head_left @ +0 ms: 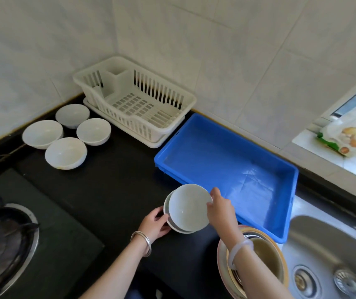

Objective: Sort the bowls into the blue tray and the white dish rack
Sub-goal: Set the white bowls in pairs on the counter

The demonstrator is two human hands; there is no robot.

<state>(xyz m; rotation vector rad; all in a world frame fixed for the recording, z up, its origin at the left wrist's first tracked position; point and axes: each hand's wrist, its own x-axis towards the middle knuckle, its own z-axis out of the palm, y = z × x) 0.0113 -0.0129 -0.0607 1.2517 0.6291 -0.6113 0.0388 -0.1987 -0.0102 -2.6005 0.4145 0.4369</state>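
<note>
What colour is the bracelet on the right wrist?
Pale, milky white bracelet, seen in the head view, the only one.

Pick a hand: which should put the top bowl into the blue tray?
Right. The right hand already grips the top bowl at its rim, beside the blue tray; the left hand steadies the lower bowl.
</note>
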